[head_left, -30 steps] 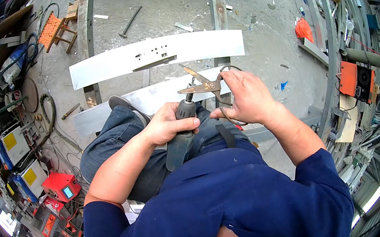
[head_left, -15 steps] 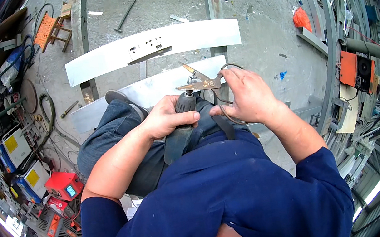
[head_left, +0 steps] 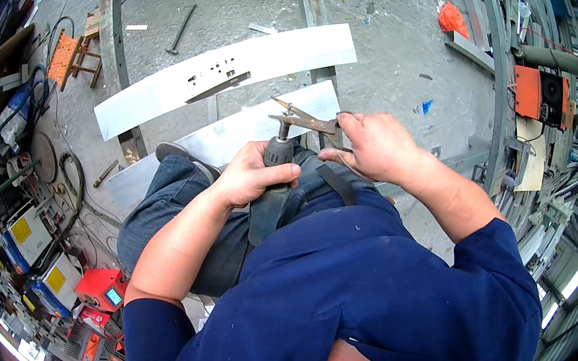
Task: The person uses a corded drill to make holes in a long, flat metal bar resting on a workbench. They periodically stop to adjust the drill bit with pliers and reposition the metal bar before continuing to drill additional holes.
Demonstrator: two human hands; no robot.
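My left hand (head_left: 250, 176) is wrapped around a dark power drill (head_left: 269, 214), its thumb lying across just behind the chuck. The drill points away from me over my lap, with a short metal piece standing out of its chuck. My right hand (head_left: 380, 141) grips worn, brownish pliers (head_left: 314, 124) by the handles, which the fingers mostly hide. Their long jaws are spread and point left. The nearer jaw lies at the tip of the piece in the chuck; whether it touches cannot be made out.
Two pale metal strips lie ahead, the farther strip (head_left: 280, 56) with cutouts and the nearer strip (head_left: 224, 132) by my foot. Steel beams (head_left: 310, 2) run beneath. An orange-topped stool (head_left: 65, 60), a red machine (head_left: 101, 289) and an orange machine (head_left: 539, 98) stand at the sides.
The pliers have tilted, their jaw end rising relative to the handles. My right fingers have closed in around the handles, and the dark loops beside them are mostly hidden. The left hand keeps its hold.
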